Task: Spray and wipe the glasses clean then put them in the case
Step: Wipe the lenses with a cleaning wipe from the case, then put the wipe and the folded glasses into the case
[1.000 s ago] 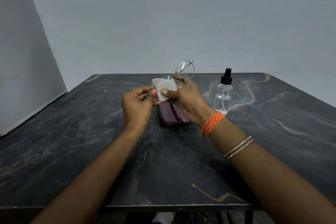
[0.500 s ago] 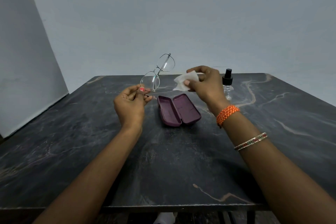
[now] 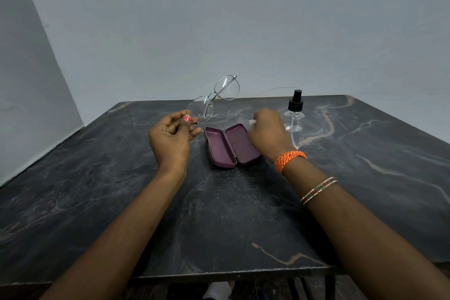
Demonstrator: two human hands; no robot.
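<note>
Pinching the glasses [image 3: 213,98] by one end of the thin wire frame, the left hand [image 3: 171,137] is holding them up in the air above the far left part of the desk [image 3: 121,202], thumb and fingertips closed on the metal while the rest of the fingers are curling loosely inward. The left forearm is reaching forward from the lower left, wrist slightly bent, palm turned toward the right. The glasses are tilting diagonally, one lens just beside the thumb (its nail painted pink) and the other lens rising higher and farther away, against the grey wall [image 3: 243,19].

The right hand [image 3: 266,131] is hovering low over the far end of the open purple case [image 3: 230,145], knuckles up, fingers folded around a small white cloth [image 3: 252,122] of which only a corner is showing. The right forearm is crossing in from the lower right, wearing an orange woven band [image 3: 289,157] at the wrist and thin bangles [image 3: 319,190] farther back.

The case is lying opened flat on the desk between the two hands, both halves facing upward. A clear spray bottle [image 3: 294,114] with a black nozzle is standing upright just beyond the right hand, apart from the case.
</note>
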